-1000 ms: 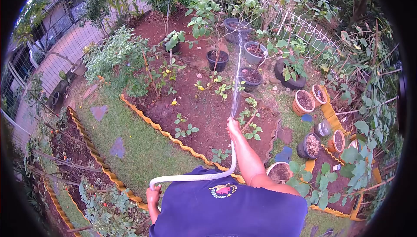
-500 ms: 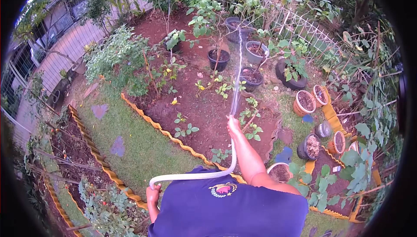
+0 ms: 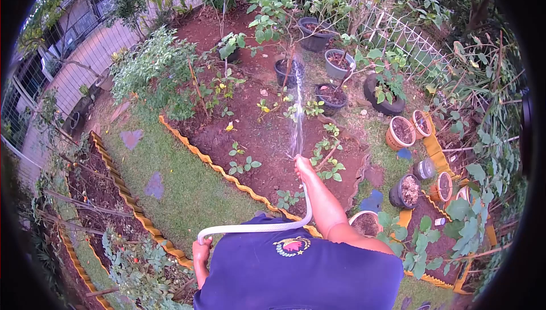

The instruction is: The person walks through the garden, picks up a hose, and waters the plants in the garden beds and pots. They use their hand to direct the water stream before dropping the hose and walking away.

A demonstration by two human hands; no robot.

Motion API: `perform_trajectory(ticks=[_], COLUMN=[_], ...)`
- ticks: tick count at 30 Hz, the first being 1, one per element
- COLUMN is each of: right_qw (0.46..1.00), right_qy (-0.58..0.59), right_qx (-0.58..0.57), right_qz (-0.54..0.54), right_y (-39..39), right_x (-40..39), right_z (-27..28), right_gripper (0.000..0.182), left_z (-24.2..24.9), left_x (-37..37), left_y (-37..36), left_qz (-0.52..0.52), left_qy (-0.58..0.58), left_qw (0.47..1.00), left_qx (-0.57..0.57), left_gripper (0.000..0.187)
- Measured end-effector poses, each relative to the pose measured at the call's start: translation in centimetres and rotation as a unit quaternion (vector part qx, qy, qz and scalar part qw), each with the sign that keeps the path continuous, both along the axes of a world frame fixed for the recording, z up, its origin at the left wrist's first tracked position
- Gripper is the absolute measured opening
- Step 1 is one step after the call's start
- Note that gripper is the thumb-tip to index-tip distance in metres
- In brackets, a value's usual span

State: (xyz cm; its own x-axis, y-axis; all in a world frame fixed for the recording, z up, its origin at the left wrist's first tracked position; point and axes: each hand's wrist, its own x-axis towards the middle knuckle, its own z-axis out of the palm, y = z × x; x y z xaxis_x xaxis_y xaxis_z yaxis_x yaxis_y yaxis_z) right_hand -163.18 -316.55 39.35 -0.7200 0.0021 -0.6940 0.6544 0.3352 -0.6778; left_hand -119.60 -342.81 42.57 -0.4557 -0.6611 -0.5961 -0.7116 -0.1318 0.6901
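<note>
A pale garden hose (image 3: 250, 229) runs across the front of my dark blue shirt. My right hand (image 3: 303, 165), arm stretched forward over the soil bed, is closed round its upper end. From there a water stream (image 3: 297, 102) shoots away from me toward a black pot (image 3: 282, 73) holding a thin-stemmed plant. The hose's mouth is too small to make out. Low on the left, my left hand (image 3: 202, 248) is wrapped round the hose where it bends down. Small leafy plants (image 3: 244, 165) grow in the bed just ahead of my right hand.
Wavy orange edging (image 3: 207, 165) borders the bed beside a grass path (image 3: 187, 196). Beyond stand a grey pot (image 3: 339, 64), a dark pot (image 3: 331, 96) and an old tyre (image 3: 382, 97). Terracotta pots (image 3: 400, 134) line the right, near a wire fence (image 3: 409, 34).
The water stream has swung left, from the far dark pot toward the nearer black pot. My right hand has shifted slightly left and down; my left hand keeps its hold on the hose.
</note>
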Motion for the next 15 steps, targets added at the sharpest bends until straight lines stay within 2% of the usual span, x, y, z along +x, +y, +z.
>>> perform_trajectory(ticks=[15], right_qw=[1.0], right_qy=[-0.001], right_qx=[-0.002], right_qz=[0.005], right_y=[-0.17], right_x=[0.27], right_z=[0.61], right_gripper=[0.03], left_z=[-0.4], left_x=[-0.21], left_y=[0.04], left_qz=[-0.002], left_qy=[-0.006], left_qw=[1.0], left_qx=[-0.005], left_gripper=[0.027])
